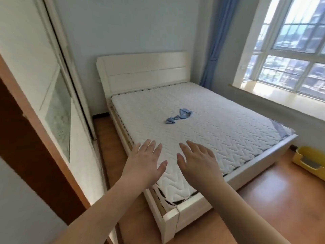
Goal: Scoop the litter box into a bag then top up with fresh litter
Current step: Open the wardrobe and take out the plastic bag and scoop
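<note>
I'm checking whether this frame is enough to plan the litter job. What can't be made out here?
- Yellow litter box: cut off by the head view's right edge; its contents cannot be told.
- Scoop, bag, fresh litter: none in view.
- Blue cloth on the mattress: too crumpled to identify.
- Left hand and right hand: open, empty.

White bed [193, 124] centre frame, bare mattress; wood floor [274, 205] lower right; sunlit window [295, 46] upper right, blue curtain [212, 43].
</note>
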